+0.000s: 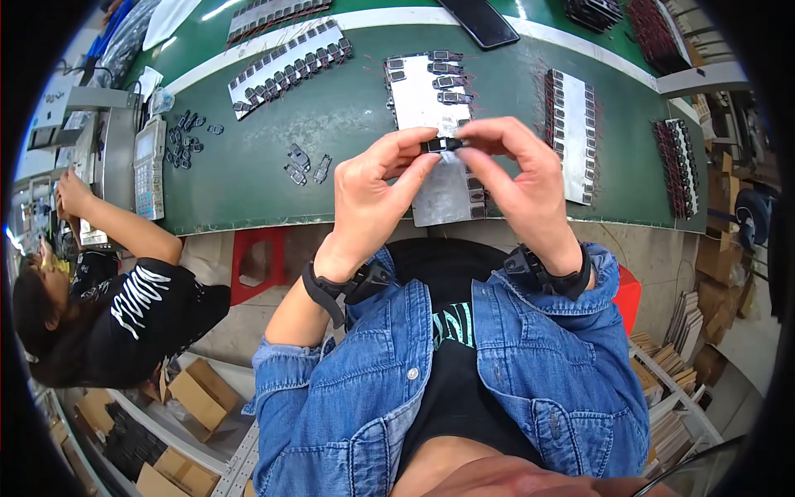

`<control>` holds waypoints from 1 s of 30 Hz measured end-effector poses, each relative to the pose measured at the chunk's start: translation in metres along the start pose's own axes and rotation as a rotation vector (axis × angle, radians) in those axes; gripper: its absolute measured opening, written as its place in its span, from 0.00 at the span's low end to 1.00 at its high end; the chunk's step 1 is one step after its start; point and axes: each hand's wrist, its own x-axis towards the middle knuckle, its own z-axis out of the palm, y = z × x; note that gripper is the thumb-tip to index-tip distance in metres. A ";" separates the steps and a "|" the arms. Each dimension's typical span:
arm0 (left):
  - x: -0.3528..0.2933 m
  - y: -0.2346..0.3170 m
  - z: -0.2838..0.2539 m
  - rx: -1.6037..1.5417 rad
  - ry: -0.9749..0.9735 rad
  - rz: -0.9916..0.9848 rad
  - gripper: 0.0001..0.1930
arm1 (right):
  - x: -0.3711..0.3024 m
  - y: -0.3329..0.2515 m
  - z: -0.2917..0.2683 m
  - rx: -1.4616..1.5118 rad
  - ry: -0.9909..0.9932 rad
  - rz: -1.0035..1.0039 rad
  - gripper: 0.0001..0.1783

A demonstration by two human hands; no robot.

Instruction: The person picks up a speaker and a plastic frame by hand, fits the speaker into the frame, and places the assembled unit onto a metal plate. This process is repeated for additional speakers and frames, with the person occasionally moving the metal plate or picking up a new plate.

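My left hand (371,189) pinches the left end of a small black part (434,146) with a pale face between thumb and fingertips. The right hand (523,176) closes its thumb and forefinger on the part's other end, where something whitish shows; fingertips partly hide it. Both hands hover over a light metal plate (437,200) standing lengthwise before me. Along the plate's edges sit several similar black parts (447,83) with thin red wires. Left of my left hand, a few loose grey-black pieces (298,155) lie on the green table (257,195).
Plates with rows of similar parts lie at the back left (290,70) and right (573,137). A dark phone (484,23) rests at the back. Loose black pieces (182,141) lie near a keypad device (149,170). A co-worker (124,306) works at the left.
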 end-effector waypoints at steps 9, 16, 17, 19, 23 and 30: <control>-0.002 0.001 -0.001 -0.102 -0.058 -0.063 0.13 | 0.005 0.015 -0.005 0.196 -0.128 0.171 0.05; -0.002 0.017 -0.007 0.027 -0.102 0.001 0.13 | 0.017 0.024 -0.015 0.407 -0.307 0.287 0.06; -0.001 0.020 -0.008 0.031 -0.117 -0.023 0.13 | 0.019 0.022 -0.017 0.486 -0.370 0.352 0.06; -0.002 0.022 -0.009 0.034 -0.134 -0.048 0.13 | 0.020 0.021 -0.020 0.482 -0.390 0.342 0.06; -0.002 0.021 -0.011 -0.009 -0.175 -0.050 0.12 | 0.024 0.017 -0.027 0.489 -0.464 0.335 0.07; 0.000 0.017 -0.011 -0.193 -0.181 -0.122 0.12 | 0.030 0.018 -0.030 0.482 -0.538 0.353 0.07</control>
